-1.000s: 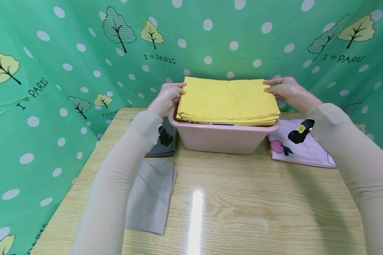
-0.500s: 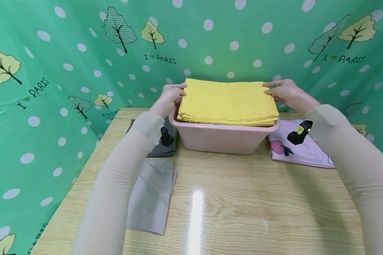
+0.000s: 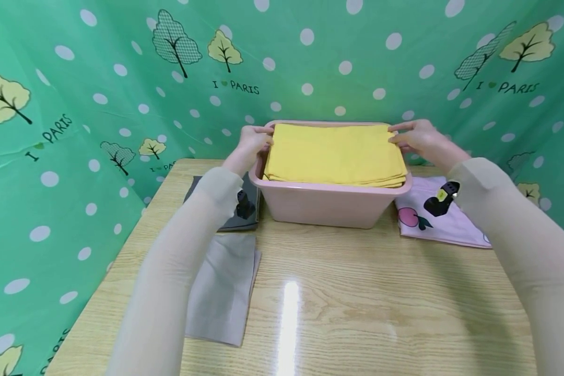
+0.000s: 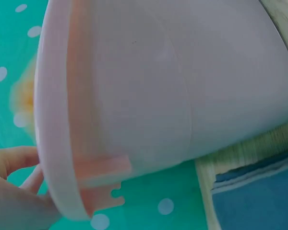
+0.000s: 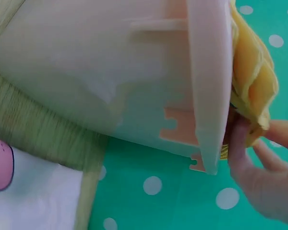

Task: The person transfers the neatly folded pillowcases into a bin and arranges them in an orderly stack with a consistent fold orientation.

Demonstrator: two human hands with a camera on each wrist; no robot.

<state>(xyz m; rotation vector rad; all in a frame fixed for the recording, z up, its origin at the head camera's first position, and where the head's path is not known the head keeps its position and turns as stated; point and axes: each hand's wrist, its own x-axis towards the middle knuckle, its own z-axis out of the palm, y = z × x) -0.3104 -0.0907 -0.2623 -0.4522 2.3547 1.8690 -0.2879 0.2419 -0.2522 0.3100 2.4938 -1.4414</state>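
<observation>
Bin (image 3: 321, 206) surrounds yellow cloths (image 3: 336, 154); left hand (image 3: 250, 146), right hand (image 3: 420, 138) pinch ends; dark cloth (image 3: 241, 223), printed cloth (image 3: 451, 224) flank bin.

Head view bright, mostly sharp. White glare streak (image 3: 289, 318) on table (image 3: 348, 297), soft shadow (image 3: 470, 297) toward its right side. Wrist views dimmer, softer; tub (image 4: 134, 86) dull, yellow patch (image 4: 24, 98) smeared in left wrist view.
</observation>
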